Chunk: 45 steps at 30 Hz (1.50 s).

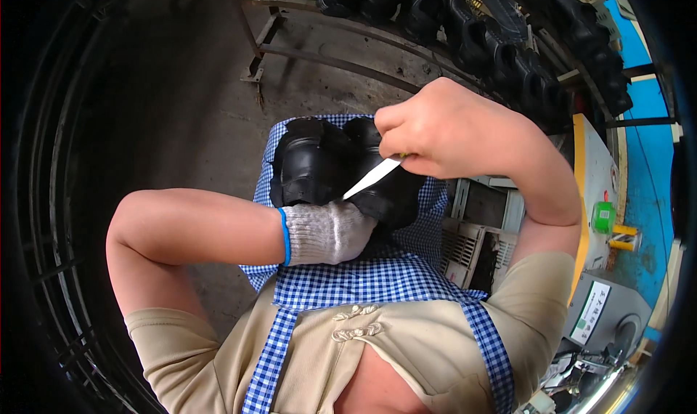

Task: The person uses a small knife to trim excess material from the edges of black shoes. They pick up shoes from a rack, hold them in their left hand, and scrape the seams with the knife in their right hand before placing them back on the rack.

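Note:
Two black shoes, a left one (308, 160) and a right one (398, 200), lie side by side on my lap over a blue-and-white checked apron (341, 287). My left hand (337, 232), in a grey knit glove with a blue cuff, is curled against the near end of the shoes; its fingertips are hidden. Bare and closed, my right hand (428, 131) grips a knife (372, 179) with a pale, bright blade. A bit of yellow-green shows where the blade leaves my fingers. The blade slants down to the left, its tip close above the glove and shoes.
Ahead, a metal rack (327, 59) carries rows of black shoes (425, 11). To my right stand a white panel with a yellow edge (592, 189), a green spool (603, 216) and a grey machine (606, 316). A slatted plastic crate (461, 247) sits beside my lap.

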Available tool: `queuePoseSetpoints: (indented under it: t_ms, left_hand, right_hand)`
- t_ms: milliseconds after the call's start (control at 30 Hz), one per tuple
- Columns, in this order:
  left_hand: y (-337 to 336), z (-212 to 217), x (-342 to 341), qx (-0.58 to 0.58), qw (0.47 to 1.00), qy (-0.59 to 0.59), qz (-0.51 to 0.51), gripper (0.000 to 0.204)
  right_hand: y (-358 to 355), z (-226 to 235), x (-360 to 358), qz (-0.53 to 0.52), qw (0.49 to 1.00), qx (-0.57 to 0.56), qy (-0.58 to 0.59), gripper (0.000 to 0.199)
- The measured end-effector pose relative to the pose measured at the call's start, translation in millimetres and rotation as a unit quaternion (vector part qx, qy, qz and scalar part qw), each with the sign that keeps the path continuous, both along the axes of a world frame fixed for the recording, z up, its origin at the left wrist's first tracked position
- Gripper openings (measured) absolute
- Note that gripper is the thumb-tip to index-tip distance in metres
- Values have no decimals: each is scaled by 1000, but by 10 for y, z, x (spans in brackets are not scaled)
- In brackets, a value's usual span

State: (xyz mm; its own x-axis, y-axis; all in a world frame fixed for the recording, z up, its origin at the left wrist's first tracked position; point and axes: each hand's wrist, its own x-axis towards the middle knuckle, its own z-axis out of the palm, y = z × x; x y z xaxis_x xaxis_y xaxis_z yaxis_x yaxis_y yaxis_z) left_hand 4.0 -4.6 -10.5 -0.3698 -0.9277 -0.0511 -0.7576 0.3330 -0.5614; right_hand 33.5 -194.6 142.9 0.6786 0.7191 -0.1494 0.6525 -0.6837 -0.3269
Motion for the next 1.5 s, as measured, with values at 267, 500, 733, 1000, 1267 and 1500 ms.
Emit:
queuePoseSetpoints:
  t_ms: [267,500,733,1000,1267,1500]
  left_hand:
    - [-32,-4,-84,-1,999,-44,-9,23]
    - [13,-77,-129,6,998,-59,-4,27]
    - [-2,-70,-166,7,997,-77,7,30]
    - [48,-3,-175,10,993,-113,11,35]
    - [119,-34,-255,20,991,-133,14,39]
    - [158,-24,-246,50,985,-167,-2,43]
  right_hand:
    - [67,-7,-124,16,995,-92,-21,20]
    - [-209,-332,-92,-91,987,64,-117,23]
    - [-240,-374,63,-163,943,190,-219,18]
    - [359,-288,23,54,967,78,-237,27]
    - [527,-95,-5,130,959,-48,-247,10]
    - [380,-324,97,59,972,119,-192,11]
